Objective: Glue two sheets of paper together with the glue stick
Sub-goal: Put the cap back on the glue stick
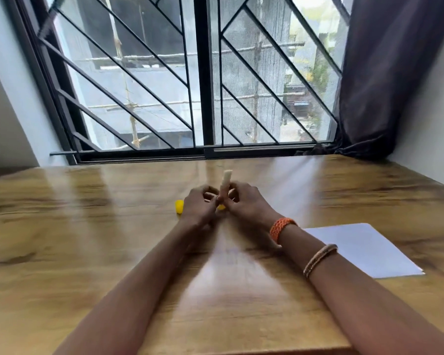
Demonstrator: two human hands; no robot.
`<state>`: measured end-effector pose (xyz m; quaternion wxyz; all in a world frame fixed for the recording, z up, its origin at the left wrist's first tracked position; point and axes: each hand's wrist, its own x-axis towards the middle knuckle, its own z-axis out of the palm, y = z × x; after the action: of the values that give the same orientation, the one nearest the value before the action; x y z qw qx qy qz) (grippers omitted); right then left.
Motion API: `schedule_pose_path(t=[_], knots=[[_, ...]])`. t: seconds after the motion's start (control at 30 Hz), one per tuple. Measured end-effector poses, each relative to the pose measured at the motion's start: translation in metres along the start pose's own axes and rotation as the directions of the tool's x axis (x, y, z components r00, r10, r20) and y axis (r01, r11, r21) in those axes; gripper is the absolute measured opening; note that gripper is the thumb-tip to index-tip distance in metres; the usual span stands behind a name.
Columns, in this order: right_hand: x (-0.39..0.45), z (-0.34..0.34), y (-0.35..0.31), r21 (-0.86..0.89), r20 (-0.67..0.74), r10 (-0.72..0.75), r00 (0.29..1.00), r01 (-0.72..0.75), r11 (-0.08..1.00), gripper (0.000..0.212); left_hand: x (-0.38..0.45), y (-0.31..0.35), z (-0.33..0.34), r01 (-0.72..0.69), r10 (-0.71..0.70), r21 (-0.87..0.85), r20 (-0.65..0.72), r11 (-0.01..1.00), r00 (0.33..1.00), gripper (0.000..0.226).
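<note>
Holding the uncapped glue stick [225,187] upright, both hands, left hand [199,206] and right hand [246,203], pinched its barrel; preparation step. Next: apply glue to the paper [364,249].

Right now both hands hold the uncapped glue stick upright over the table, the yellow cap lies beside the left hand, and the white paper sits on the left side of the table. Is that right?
Not quite. The paper lies on the right side of the table, beside the right forearm, as the head view shows. The rest holds: the left hand and right hand hold the uncapped glue stick upright, with the yellow cap beside the left hand.
</note>
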<state>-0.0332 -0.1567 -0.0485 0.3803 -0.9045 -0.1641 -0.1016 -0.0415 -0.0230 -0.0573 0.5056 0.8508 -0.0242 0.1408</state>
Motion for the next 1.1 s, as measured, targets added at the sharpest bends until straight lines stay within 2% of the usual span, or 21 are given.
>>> schedule_pose_path(t=[0.07, 0.17, 0.27, 0.33, 0.43, 0.5, 0.57, 0.6, 0.63, 0.67, 0.7, 0.73, 0.77, 0.8, 0.87, 0.97, 1.03, 1.1], knots=[[0.002, 0.002, 0.002, 0.007, -0.007, -0.039, 0.999, 0.039, 0.999, 0.020, 0.000, 0.000, -0.001, -0.011, 0.014, -0.074, 0.033, 0.997, 0.999, 0.013], [0.002, 0.002, 0.002, 0.060, -0.043, -0.108, 0.993, 0.110, 0.992, 0.020, -0.003, 0.006, -0.003, 0.013, -0.003, -0.227, 0.044, 0.974, 0.999, 0.019], [-0.001, 0.000, -0.006, 0.174, -0.120, -0.146, 0.982, 0.166, 0.971, 0.027, -0.007, 0.015, -0.007, 0.066, -0.081, -0.483, -0.010, 0.873, 0.997, 0.015], [-0.006, -0.001, -0.013, 0.286, -0.175, -0.104, 0.979, 0.151, 0.946, 0.028, -0.008, 0.021, -0.013, 0.102, -0.119, -0.638, 0.016, 0.763, 0.993, 0.016], [-0.011, 0.002, -0.023, 0.504, -0.247, -0.011, 0.969, 0.138, 0.853, 0.023, -0.010, 0.028, -0.022, 0.183, -0.126, -0.724, 0.133, 0.665, 0.983, 0.021], [-0.015, 0.003, -0.031, 0.604, -0.219, 0.019, 0.975, 0.120, 0.788, 0.026, -0.012, 0.033, -0.026, 0.207, -0.111, -0.755, 0.177, 0.622, 0.978, 0.022], [-0.016, 0.002, -0.037, 0.659, -0.176, 0.010, 0.984, 0.110, 0.744, 0.028, -0.011, 0.036, -0.031, 0.184, -0.098, -0.788, 0.156, 0.587, 0.983, 0.019], [-0.017, 0.001, -0.040, 0.638, -0.196, -0.027, 0.980, 0.149, 0.755, 0.029, -0.011, 0.038, -0.032, 0.173, -0.110, -0.805, 0.134, 0.567, 0.985, 0.017], [-0.017, 0.000, -0.041, 0.537, -0.272, -0.118, 0.955, 0.252, 0.805, 0.028, -0.011, 0.040, -0.034, 0.168, -0.135, -0.824, 0.112, 0.541, 0.985, 0.016], [-0.017, -0.002, -0.040, 0.330, -0.360, -0.288, 0.887, 0.410, 0.850, 0.024, -0.010, 0.042, -0.035, 0.171, -0.169, -0.842, 0.097, 0.512, 0.981, 0.015], [-0.016, -0.004, -0.037, 0.063, -0.387, -0.493, 0.780, 0.555, 0.829, 0.019, -0.010, 0.043, -0.035, 0.183, -0.206, -0.848, 0.090, 0.497, 0.974, 0.015], [-0.013, -0.006, -0.034, -0.192, -0.355, -0.658, 0.664, 0.637, 0.747, 0.021, -0.009, 0.043, -0.035, 0.203, -0.239, -0.843, 0.092, 0.498, 0.967, 0.016], [-0.011, -0.007, -0.031, -0.369, -0.302, -0.749, 0.589, 0.653, 0.662, 0.028, -0.009, 0.043, -0.035, 0.226, -0.259, -0.831, 0.103, 0.509, 0.960, 0.017], [-0.011, -0.008, -0.030, -0.436, -0.276, -0.778, 0.564, 0.648, 0.625, 0.031, -0.009, 0.042, -0.034, 0.242, -0.265, -0.821, 0.116, 0.516, 0.957, 0.018], [-0.014, -0.009, -0.032, -0.358, -0.348, -0.736, 0.582, 0.643, 0.677, 0.023, -0.007, 0.039, -0.033, 0.258, -0.234, -0.817, 0.155, 0.516, 0.960, 0.021], [-0.016, -0.008, -0.038, 0.011, -0.479, -0.515, 0.711, 0.592, 0.806, 0.021, -0.009, 0.040, -0.032, 0.279, -0.105, -0.824, 0.261, 0.493, 0.959, 0.027], [-0.016, -0.010, -0.042, 0.232, -0.495, -0.381, 0.781, 0.541, 0.808, 0.031, -0.012, 0.045, -0.035, 0.296, -0.059, -0.838, 0.304, 0.457, 0.951, 0.029], [-0.018, -0.010, -0.042, 0.220, -0.462, -0.407, 0.788, 0.547, 0.808, 0.029, -0.013, 0.049, -0.037, 0.290, -0.088, -0.849, 0.281, 0.442, 0.956, 0.028]])
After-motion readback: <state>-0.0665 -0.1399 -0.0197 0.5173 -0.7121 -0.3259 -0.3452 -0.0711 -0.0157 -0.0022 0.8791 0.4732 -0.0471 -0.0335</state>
